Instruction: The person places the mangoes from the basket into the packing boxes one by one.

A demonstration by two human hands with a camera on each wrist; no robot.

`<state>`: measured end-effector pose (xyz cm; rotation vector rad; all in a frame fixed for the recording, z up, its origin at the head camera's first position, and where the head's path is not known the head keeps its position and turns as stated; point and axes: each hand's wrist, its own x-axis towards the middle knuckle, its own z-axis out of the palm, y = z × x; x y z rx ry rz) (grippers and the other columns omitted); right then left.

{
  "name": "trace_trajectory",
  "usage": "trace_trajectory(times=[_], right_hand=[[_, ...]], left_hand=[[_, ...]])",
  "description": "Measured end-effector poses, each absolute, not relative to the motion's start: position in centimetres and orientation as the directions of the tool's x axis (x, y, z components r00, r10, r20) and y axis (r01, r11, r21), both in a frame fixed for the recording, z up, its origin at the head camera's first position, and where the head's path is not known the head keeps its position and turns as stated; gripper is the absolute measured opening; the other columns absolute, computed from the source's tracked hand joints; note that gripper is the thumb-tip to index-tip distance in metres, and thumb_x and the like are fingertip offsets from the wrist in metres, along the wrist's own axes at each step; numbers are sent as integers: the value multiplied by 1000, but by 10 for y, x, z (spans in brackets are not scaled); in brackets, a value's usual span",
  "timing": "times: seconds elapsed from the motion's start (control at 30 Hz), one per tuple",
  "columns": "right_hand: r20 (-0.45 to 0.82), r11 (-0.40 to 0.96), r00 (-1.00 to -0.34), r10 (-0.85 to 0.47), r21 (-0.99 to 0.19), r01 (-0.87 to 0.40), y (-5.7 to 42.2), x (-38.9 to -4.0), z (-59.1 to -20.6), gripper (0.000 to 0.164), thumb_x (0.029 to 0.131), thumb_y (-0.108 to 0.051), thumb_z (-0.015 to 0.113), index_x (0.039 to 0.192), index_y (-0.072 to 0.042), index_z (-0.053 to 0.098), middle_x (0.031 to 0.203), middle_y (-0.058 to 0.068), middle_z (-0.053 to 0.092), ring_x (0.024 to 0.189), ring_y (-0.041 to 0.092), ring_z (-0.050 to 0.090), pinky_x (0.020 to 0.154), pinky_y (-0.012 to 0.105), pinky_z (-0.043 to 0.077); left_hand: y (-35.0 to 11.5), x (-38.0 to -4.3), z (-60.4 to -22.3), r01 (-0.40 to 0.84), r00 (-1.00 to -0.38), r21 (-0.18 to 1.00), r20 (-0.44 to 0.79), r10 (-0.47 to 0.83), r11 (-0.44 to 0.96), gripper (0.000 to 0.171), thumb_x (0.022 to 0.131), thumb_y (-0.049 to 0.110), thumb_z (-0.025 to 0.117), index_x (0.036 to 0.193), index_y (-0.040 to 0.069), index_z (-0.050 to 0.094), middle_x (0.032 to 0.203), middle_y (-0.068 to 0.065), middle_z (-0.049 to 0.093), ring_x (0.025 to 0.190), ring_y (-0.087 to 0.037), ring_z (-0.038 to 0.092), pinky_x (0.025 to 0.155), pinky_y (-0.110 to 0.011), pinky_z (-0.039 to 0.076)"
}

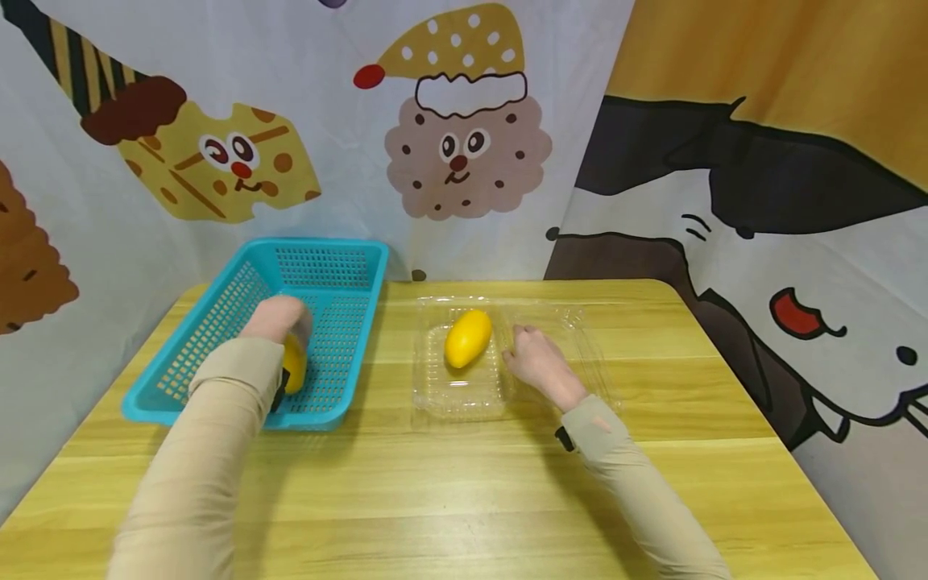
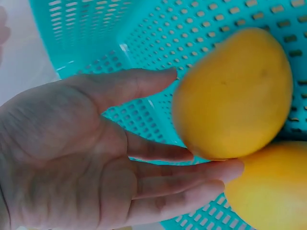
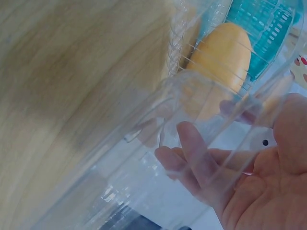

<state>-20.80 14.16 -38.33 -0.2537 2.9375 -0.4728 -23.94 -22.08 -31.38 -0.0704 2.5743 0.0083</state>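
Observation:
My left hand point(image 1: 279, 318) reaches into a blue plastic basket point(image 1: 380, 322). In the left wrist view, its fingers and thumb are extended beside a yellow mango point(image 2: 235, 96); the thumb tip is at the mango's side and the fingertips are under its lower edge. A second mango point(image 2: 276, 187) lies against the first. On the table, another mango point(image 1: 467, 338) sits in the left half of a clear plastic clamshell box point(image 1: 464, 407). My right hand point(image 1: 540, 362) is at the box's middle, right of that mango. Its fingers, loosely bent, show through the clear plastic in the right wrist view.
The wooden table point(image 1: 449, 507) carries the basket at left and the box at centre. Behind it hangs a curtain point(image 1: 312, 48) printed with cartoon figures. The box's other half point(image 1: 587, 346) spreads to the right under my right wrist.

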Motion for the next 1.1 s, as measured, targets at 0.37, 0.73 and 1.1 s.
trace_trajectory(times=[0.37,0.73,1.1], right_hand=[[-138,931,-973,-187,-339,-131,142,-209,-383,60,93,-21,57,140,10,36,140,31,43,75,22,60,70,31,56],[-138,937,-973,-184,-323,-131,141,-209,-384,59,94,-23,57,139,10,37,140,30,44,91,28,61,85,40,56],[-118,935,-973,-197,-321,-150,142,-209,-385,59,94,-22,57,138,11,38,139,31,44,107,35,61,94,46,51]], left_hand=[[-214,-245,-336,-24,-837,-66,-545,-56,998,34,65,21,81,89,-1,69,114,-29,59,113,-38,55,104,-43,44],[-219,-253,-343,-91,-745,-20,-662,-81,996,33,66,28,75,87,5,63,92,-14,56,89,-22,53,83,-31,52],[-216,-251,-333,-234,-744,42,-651,-151,971,69,71,44,71,108,-7,43,101,-19,51,92,-25,53,79,-30,51]])
